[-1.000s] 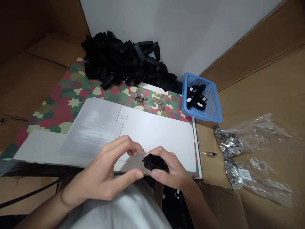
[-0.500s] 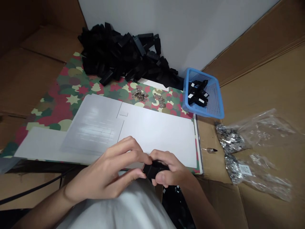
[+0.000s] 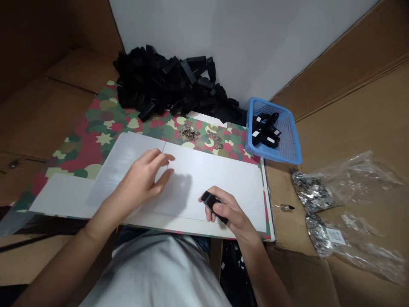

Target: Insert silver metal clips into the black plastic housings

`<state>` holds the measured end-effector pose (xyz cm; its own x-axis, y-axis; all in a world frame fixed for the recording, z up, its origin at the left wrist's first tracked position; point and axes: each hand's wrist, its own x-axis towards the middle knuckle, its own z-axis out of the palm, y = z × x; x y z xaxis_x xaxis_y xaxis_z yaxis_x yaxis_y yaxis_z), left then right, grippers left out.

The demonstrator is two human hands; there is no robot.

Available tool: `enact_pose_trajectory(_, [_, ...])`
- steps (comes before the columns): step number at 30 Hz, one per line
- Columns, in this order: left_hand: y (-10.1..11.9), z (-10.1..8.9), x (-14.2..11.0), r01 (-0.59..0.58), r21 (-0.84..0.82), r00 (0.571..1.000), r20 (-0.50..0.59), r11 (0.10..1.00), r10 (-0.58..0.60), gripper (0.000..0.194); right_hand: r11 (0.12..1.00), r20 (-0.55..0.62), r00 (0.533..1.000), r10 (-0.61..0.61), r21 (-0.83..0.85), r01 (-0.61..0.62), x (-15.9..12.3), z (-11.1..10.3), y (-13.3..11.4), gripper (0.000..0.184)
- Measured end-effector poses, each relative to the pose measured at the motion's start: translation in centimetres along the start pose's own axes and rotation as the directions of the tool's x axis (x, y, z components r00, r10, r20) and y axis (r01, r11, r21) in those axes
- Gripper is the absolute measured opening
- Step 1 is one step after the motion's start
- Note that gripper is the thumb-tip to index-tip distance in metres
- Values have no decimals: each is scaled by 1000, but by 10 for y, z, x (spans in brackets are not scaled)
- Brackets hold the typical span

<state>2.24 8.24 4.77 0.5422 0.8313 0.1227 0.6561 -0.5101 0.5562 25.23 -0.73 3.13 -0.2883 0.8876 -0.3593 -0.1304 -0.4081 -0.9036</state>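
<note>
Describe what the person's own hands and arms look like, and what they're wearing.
The left hand and right hand are bare, with no gloves, rings or watch visible. The left forearm and right forearm are bare too, with no sleeve over them. The person wears a pale T-shirt and dark blue trousers, possibly jeans.

Your left hand (image 3: 142,177): open, back upward, fingers loosely curled | your right hand (image 3: 223,211): fingers curled closed, thumb tucked in | both hands well apart, wrists angled inward
</note>
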Motion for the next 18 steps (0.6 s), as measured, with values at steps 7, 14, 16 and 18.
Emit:
enact_pose_trajectory(7, [-28,21,27,73,325,996,20,943,-84,28,998,-204,977,-61,-29,56,21,-1,34,38])
enact_pose_trajectory(14, [-42,25,34,63,246,998,15,967,-69,16,990,-274,952,-135,-79,118,21,4,43,31])
enact_pose_trajectory(16, [-36,19,33,81,68,997,-11,994,-80,12,989,-283,948,-145,-38,140,22,3,45,34])
enact_pose_trajectory(18, [-23,13,28,105,-230,994,-18,967,-112,12,986,-318,937,-147,27,164,22,4,46,40])
